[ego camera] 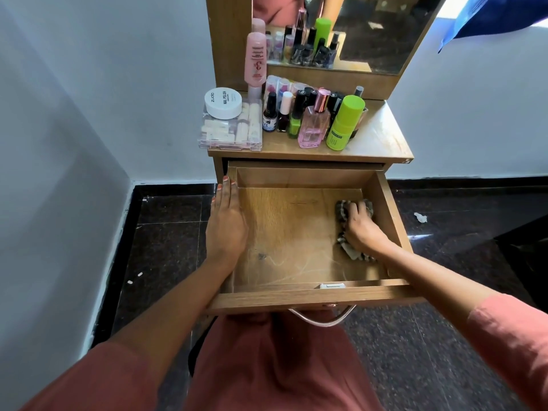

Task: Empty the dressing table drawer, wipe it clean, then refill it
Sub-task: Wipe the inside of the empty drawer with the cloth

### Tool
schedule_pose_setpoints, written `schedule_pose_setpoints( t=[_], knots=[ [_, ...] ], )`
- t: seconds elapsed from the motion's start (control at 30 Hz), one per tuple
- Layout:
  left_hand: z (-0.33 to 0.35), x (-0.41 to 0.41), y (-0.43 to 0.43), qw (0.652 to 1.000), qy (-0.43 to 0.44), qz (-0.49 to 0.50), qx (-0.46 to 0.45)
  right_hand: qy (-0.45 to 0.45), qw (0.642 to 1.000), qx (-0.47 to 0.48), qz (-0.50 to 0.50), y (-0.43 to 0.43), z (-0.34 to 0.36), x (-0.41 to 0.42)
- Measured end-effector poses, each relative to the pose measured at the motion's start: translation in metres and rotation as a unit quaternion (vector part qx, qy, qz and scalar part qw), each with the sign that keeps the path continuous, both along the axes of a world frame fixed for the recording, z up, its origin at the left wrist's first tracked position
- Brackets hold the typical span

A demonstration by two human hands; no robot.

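Observation:
The wooden drawer point(296, 295) of the dressing table is pulled out, and its floor holds only a cloth. My right hand point(363, 228) grips a crumpled striped cloth point(353, 252) against the drawer floor by the right wall. My left hand point(226, 223) lies flat with straight fingers on the drawer's left wall. On the tabletop point(376, 137) stand a clear box of nail items point(229, 132), a white jar point(223, 102), a pink tube point(255, 59), a pink perfume bottle point(313, 126), a green bottle point(344, 123) and several nail polish bottles point(283, 114).
A mirror point(370, 31) rises behind the tabletop. A metal handle point(323, 320) hangs below the drawer front. Dark tiled floor point(166, 241) surrounds the table, with a white scrap point(419, 217) on the right. White walls stand on the left and behind.

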State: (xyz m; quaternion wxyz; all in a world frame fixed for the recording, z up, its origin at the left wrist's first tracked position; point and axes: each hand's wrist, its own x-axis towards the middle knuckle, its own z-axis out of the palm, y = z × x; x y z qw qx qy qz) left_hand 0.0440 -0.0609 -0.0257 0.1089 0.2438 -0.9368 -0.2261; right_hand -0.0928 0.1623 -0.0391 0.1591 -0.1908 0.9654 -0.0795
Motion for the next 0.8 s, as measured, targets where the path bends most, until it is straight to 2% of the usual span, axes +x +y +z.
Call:
schedule_pose_setpoints(
  t=[0.4,0.63,0.8],
  knots=[
    [0.001,0.0,0.002,1.0,0.016,0.001,0.001,0.025,0.997,-0.066,-0.023,-0.019,0.004,-0.019],
    [0.001,0.0,0.002,1.0,0.027,0.004,0.009,0.011,0.992,-0.107,0.068,-0.077,-0.001,0.012],
    [0.001,-0.001,0.001,0.999,0.028,0.006,0.016,0.013,0.993,-0.067,0.093,-0.123,-0.007,0.034]
  ],
)
